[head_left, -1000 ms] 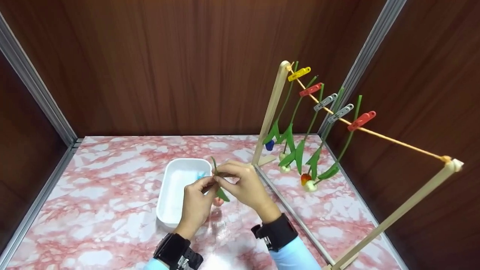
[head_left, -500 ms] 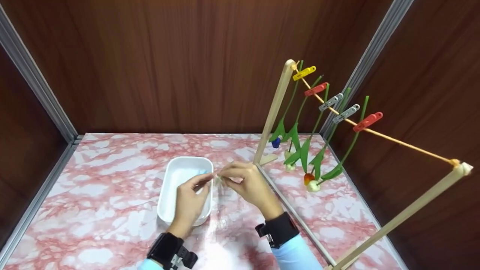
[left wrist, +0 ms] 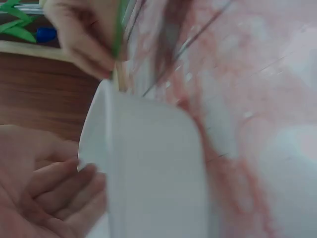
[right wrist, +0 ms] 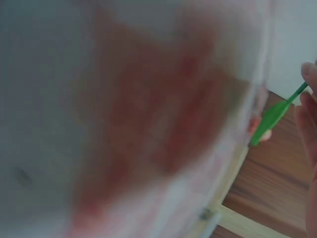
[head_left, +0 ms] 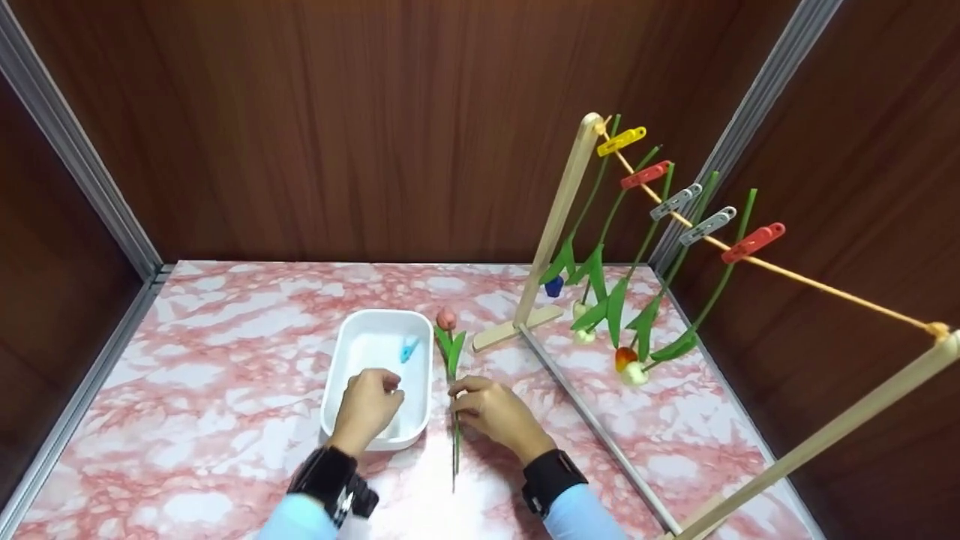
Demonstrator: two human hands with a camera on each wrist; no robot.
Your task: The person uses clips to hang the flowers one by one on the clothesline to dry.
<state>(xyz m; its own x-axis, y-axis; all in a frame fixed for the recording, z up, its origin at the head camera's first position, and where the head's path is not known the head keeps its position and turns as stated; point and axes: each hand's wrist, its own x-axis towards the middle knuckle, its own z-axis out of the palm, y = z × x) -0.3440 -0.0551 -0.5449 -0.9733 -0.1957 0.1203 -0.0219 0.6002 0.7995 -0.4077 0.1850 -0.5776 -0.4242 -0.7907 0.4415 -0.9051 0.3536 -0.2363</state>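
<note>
Beside the right wall of the white tray (head_left: 330,375) is an artificial pink tulip (head_left: 446,321), its bloom pointing away from me. My right hand (head_left: 495,412) pinches the tulip's green stem between thumb and fingers; in the right wrist view a leaf (right wrist: 271,121) sticks out past the fingertips. Over the near half of the tray hovers my left hand (head_left: 366,409), fingers loosely curled and holding nothing visible. A light blue clothespin (head_left: 407,349) lies in the tray, ahead of that hand. Whether the stem touches the table is hard to tell.
On the right stands a wooden rack (head_left: 559,217) with a cord (head_left: 832,289) strung across. Several tulips hang head-down from it by yellow, red and grey clothespins (head_left: 754,242). Brown wood-grain panels (head_left: 375,135) enclose the pink marbled table (head_left: 225,337).
Both hands had the tulip at the tray's right edge, bloom towards me. Now its bloom points away, my left hand has let go and moved over the tray, and my right hand has come nearer.
</note>
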